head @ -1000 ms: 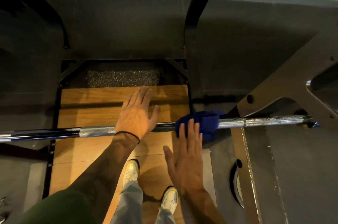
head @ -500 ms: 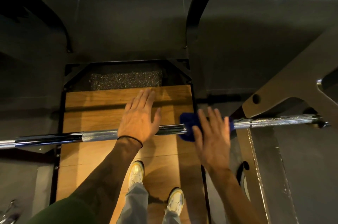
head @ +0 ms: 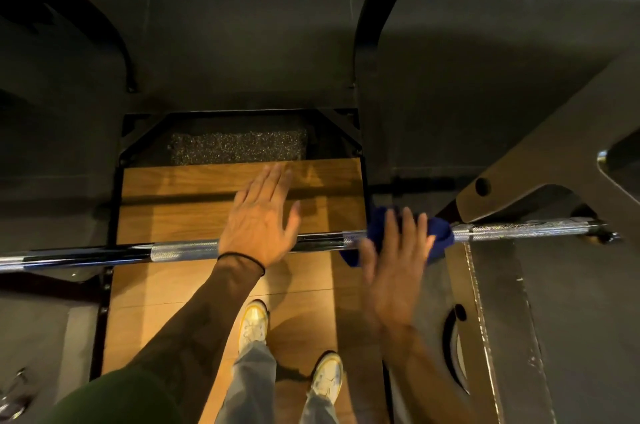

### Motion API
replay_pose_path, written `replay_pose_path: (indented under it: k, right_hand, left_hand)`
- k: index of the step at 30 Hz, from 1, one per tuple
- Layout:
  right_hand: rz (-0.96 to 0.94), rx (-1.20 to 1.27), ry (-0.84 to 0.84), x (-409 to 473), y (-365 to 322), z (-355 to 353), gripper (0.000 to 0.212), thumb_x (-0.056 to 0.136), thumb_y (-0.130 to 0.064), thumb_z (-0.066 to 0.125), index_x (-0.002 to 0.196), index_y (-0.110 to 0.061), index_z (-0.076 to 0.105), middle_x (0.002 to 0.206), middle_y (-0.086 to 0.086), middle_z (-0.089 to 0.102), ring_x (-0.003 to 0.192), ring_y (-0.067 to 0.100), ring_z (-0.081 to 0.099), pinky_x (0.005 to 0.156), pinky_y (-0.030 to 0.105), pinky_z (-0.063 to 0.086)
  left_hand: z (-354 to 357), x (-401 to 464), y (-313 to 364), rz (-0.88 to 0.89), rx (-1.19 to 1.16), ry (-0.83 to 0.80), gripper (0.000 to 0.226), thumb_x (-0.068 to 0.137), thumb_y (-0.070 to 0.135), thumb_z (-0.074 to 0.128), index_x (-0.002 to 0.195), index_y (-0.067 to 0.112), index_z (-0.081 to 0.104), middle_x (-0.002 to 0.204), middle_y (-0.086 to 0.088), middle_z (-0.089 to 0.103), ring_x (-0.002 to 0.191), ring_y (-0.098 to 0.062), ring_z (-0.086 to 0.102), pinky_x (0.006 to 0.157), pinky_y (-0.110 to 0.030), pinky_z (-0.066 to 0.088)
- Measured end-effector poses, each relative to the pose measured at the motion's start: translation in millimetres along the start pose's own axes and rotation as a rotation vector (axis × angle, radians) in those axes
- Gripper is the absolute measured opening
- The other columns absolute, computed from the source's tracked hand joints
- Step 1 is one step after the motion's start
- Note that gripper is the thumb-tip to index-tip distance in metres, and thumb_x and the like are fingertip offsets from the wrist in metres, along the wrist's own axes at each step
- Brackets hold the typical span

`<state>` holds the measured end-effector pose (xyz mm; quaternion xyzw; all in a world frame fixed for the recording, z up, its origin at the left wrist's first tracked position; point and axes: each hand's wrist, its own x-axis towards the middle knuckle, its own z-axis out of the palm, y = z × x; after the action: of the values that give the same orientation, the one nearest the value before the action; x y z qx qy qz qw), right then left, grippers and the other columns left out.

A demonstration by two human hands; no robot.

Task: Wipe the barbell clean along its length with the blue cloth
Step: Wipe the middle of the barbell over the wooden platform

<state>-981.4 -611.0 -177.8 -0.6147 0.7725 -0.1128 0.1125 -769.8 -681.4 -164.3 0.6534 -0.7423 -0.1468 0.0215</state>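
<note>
flat right hand [head: 394, 261], blurred, apparently presses blue cloth [head: 440, 233] onto racked barbell [head: 180, 250] right of centre; left hand [head: 259, 229] rests open on the bar, neither grip curled around it.

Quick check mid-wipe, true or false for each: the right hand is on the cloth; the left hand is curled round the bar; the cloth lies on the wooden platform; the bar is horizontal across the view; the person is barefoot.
1. The right hand presses the blue cloth with straight fingers. True.
2. The left hand is curled round the bar. False: its fingers are straight, palm resting on the bar.
3. The cloth lies on the wooden platform. False: it is draped on the bar, under the right hand.
4. The bar runs horizontally across the view. True.
5. The person is barefoot. False: pale shoes are worn.
</note>
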Motion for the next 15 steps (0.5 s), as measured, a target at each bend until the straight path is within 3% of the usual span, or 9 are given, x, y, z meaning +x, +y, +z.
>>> replay_pose_path:
  k: [1, 3, 5, 7, 9, 11, 13, 15]
  right_hand:
    - [-0.045, -0.038, -0.027, -10, -22, 4, 0.071, 0.107, -0.059, 0.012, 0.155, -0.014, 0.037, 0.165, 0.014, 0.027, 0.156, 0.034, 0.012, 0.126, 0.054, 0.004]
    - [-0.311, -0.102, -0.124, -24, -37, 11, 0.07, 0.107, -0.06, 0.012, 0.158, -0.017, 0.03, 0.167, 0.013, 0.023, 0.157, 0.032, 0.013, 0.126, 0.05, 0.004]
    - [-0.506, -0.159, -0.164, -12, -7, 5, 0.066, 0.108, -0.057, 0.013, 0.159, -0.018, 0.028, 0.167, 0.011, 0.024, 0.156, 0.028, 0.018, 0.125, 0.047, 0.009]
    - [-0.447, -0.219, -0.115, 7, 33, -5, 0.065, 0.108, -0.054, 0.012, 0.157, -0.017, 0.034, 0.167, 0.01, 0.025, 0.156, 0.027, 0.017, 0.125, 0.049, 0.013]
    - [-0.181, -0.115, -0.056, 12, 48, -14, 0.066, 0.108, -0.054, 0.015, 0.154, -0.015, 0.041, 0.166, 0.01, 0.028, 0.157, 0.026, 0.014, 0.126, 0.052, 0.013]
    - [0.004, -0.023, -0.005, 4, 19, -6, 0.068, 0.107, -0.057, 0.016, 0.153, -0.016, 0.043, 0.166, 0.011, 0.027, 0.157, 0.03, 0.01, 0.126, 0.054, 0.007]
    - [-0.079, -0.027, -0.05, -13, -18, 4, 0.067, 0.107, -0.059, 0.013, 0.155, -0.02, 0.038, 0.168, 0.011, 0.022, 0.158, 0.032, 0.006, 0.125, 0.054, 0.003]
    - [-0.343, -0.118, -0.135, -23, -22, 9, 0.066, 0.107, -0.058, 0.012, 0.159, -0.021, 0.031, 0.169, 0.01, 0.019, 0.158, 0.031, 0.009, 0.125, 0.052, 0.005]
  left_hand:
    - [-1, 0, 1, -0.003, 0.004, -0.004, 0.068, 0.097, 0.053, 0.017, 0.153, 0.015, 0.028, 0.16, -0.008, 0.026, 0.149, -0.02, 0.018, 0.12, -0.04, 0.018]
    - [-2, 0, 1, -0.01, 0.001, -0.003, 0.068, 0.097, 0.052, 0.018, 0.153, 0.015, 0.029, 0.159, -0.008, 0.028, 0.149, -0.02, 0.019, 0.119, -0.04, 0.018]
    - [-2, -1, 1, -0.009, 0.003, 0.0, 0.068, 0.097, 0.052, 0.018, 0.153, 0.015, 0.028, 0.159, -0.008, 0.029, 0.149, -0.02, 0.021, 0.12, -0.041, 0.019]
    - [-2, -1, 1, -0.001, 0.0, 0.003, 0.067, 0.097, 0.05, 0.02, 0.152, 0.014, 0.03, 0.158, -0.01, 0.03, 0.148, -0.022, 0.023, 0.119, -0.042, 0.02]
    - [-1, -1, 1, 0.016, 0.01, 0.017, 0.065, 0.097, 0.047, 0.022, 0.151, 0.012, 0.032, 0.157, -0.011, 0.032, 0.147, -0.024, 0.025, 0.118, -0.043, 0.021]
    - [0, -1, 1, 0.034, 0.016, 0.026, 0.063, 0.097, 0.045, 0.024, 0.15, 0.012, 0.033, 0.156, -0.012, 0.034, 0.147, -0.024, 0.026, 0.117, -0.043, 0.022]
    - [-1, -1, 2, 0.03, 0.013, 0.03, 0.063, 0.096, 0.045, 0.025, 0.15, 0.012, 0.034, 0.156, -0.012, 0.034, 0.146, -0.024, 0.027, 0.117, -0.043, 0.022]
    - [-3, 0, 3, 0.038, 0.005, 0.025, 0.063, 0.096, 0.047, 0.027, 0.149, 0.013, 0.036, 0.155, -0.011, 0.035, 0.146, -0.024, 0.029, 0.116, -0.044, 0.024]
